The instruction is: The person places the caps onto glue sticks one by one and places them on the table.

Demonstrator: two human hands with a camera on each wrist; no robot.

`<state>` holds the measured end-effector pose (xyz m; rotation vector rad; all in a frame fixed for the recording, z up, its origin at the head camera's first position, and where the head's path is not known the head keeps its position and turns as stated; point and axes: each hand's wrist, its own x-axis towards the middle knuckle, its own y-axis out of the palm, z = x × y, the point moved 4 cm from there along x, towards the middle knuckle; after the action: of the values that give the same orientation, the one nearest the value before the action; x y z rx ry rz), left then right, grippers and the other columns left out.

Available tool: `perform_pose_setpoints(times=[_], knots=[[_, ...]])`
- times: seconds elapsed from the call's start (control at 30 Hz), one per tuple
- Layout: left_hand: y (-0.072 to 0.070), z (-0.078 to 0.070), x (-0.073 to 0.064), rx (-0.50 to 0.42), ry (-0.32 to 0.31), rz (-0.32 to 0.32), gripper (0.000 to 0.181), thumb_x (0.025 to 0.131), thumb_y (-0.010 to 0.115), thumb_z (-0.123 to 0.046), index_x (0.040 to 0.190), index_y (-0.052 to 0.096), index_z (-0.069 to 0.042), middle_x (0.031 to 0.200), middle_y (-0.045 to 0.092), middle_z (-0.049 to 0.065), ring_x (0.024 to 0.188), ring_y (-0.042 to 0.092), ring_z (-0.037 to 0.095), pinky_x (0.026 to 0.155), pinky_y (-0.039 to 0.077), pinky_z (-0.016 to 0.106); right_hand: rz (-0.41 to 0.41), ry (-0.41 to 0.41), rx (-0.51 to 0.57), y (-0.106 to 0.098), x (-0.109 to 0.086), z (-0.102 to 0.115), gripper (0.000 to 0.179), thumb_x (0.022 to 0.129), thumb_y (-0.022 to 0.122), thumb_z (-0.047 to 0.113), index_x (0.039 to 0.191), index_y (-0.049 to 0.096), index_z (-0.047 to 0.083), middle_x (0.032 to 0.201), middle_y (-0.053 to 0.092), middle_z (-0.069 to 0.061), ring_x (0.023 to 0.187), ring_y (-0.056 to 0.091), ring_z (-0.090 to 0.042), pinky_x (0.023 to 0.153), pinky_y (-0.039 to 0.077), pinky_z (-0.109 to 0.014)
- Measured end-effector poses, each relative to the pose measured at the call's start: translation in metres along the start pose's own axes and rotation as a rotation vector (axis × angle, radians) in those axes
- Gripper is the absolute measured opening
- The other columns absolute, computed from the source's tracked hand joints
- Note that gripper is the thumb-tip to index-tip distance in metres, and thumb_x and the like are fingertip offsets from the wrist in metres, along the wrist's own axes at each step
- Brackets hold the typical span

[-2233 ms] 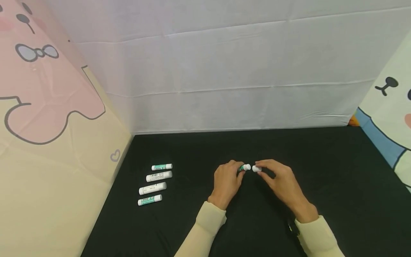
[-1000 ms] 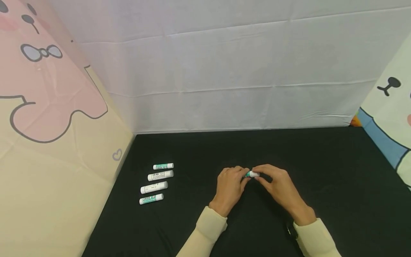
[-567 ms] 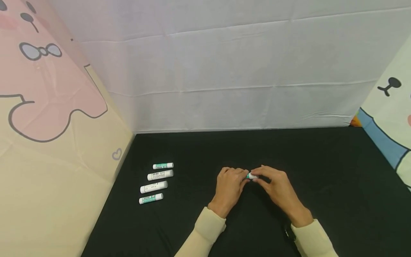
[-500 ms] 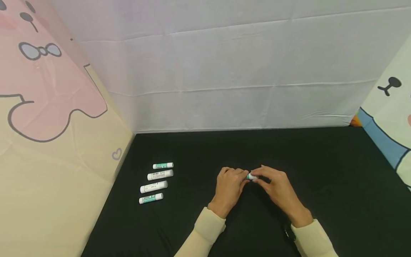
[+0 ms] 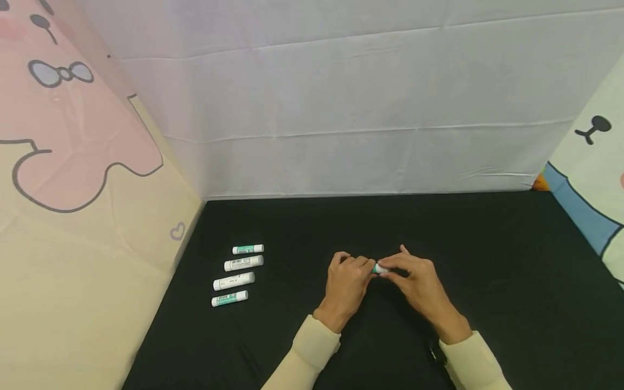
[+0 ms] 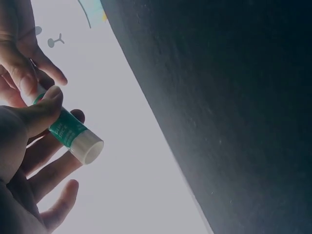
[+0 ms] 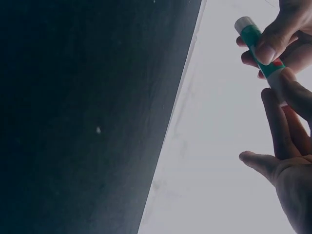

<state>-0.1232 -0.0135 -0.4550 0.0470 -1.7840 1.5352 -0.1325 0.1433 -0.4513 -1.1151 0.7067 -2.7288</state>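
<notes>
Between both hands is a green-and-white glue stick (image 6: pixel 67 128), its label reading "glue stick" in the left wrist view. My left hand (image 5: pixel 345 284) holds the green body, thumb on one side and fingers on the other. The white bottom end sticks out past those fingers. My right hand (image 5: pixel 420 281) pinches the white cap (image 7: pixel 276 84) at the other end between thumb and fingers. The cap sits against the body, partly hidden by my fingertips in the head view. One finger of the right hand stands raised.
On the left of the black table (image 5: pixel 302 227) several glue sticks lie in a column: a green one (image 5: pixel 248 249), two white ones, the upper (image 5: pixel 244 263) and the lower (image 5: pixel 234 281), and another green one (image 5: pixel 229 298). A white cloth (image 5: pixel 312 108) hangs behind.
The white cap, apart from the glue stick at first, has come onto its end in my right hand. Both hands have closed together and lowered slightly. The sticks at left stay put.
</notes>
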Motion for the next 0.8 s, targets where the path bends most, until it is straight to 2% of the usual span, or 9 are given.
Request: perform_pose_setpoints(times=[0.2,0.37,0.5,0.6,0.7,0.8], knots=[[-0.003,-0.001,0.001,0.020,0.019,-0.016,0.019,0.081,0.090,-0.031,0.093,0.080,-0.021,0.091,0.078,-0.011,0.071,0.070,0.003,0.090,0.056,0.032,-0.006,0.008,-0.001,0.000,0.002,0.003,0.039,0.064,0.087,-0.020,0.095,0.081,0.003,0.093,0.081,-0.006,0.087,0.077,-0.017,0.120,0.030,-0.016],[-0.001,-0.002,-0.001,0.035,-0.001,0.009,0.022,0.081,0.090,-0.033,0.100,0.083,-0.023,0.097,0.079,-0.012,0.078,0.072,0.004,0.092,0.056,0.034,0.004,0.032,-0.034,0.002,-0.001,0.003,0.038,0.065,0.088,-0.018,0.094,0.081,0.004,0.094,0.081,-0.004,0.088,0.077,-0.018,0.119,0.031,-0.017],[0.001,-0.001,-0.003,0.033,-0.013,0.039,0.025,0.084,0.088,-0.035,0.106,0.084,-0.025,0.102,0.079,-0.013,0.085,0.073,0.005,0.095,0.057,0.037,0.029,0.053,-0.095,0.003,-0.006,0.001,0.038,0.066,0.090,-0.016,0.096,0.080,0.005,0.097,0.080,-0.002,0.091,0.078,-0.022,0.116,0.046,-0.037],[0.002,0.002,-0.003,0.031,-0.027,0.050,0.026,0.085,0.087,-0.036,0.108,0.084,-0.026,0.103,0.079,-0.013,0.088,0.074,0.006,0.095,0.057,0.038,0.046,0.044,-0.132,0.005,-0.009,0.001,0.041,0.067,0.091,-0.014,0.102,0.079,0.004,0.103,0.079,-0.004,0.096,0.077,-0.025,0.107,0.050,-0.051],[0.003,0.009,-0.004,0.020,-0.060,0.053,0.027,0.084,0.088,-0.036,0.109,0.084,-0.025,0.105,0.079,-0.013,0.092,0.074,0.007,0.095,0.057,0.039,0.063,0.025,-0.149,0.006,-0.011,0.002,0.048,0.068,0.092,-0.012,0.111,0.078,0.002,0.113,0.078,-0.008,0.104,0.076,-0.028,0.106,0.052,-0.045],[0.001,0.018,-0.004,0.008,-0.102,0.058,0.028,0.083,0.090,-0.033,0.108,0.084,-0.024,0.106,0.079,-0.012,0.094,0.074,0.009,0.095,0.057,0.039,0.060,0.013,-0.157,0.005,-0.012,0.004,0.054,0.068,0.092,-0.012,0.118,0.077,0.000,0.121,0.076,-0.011,0.108,0.075,-0.032,0.107,0.051,-0.023]])
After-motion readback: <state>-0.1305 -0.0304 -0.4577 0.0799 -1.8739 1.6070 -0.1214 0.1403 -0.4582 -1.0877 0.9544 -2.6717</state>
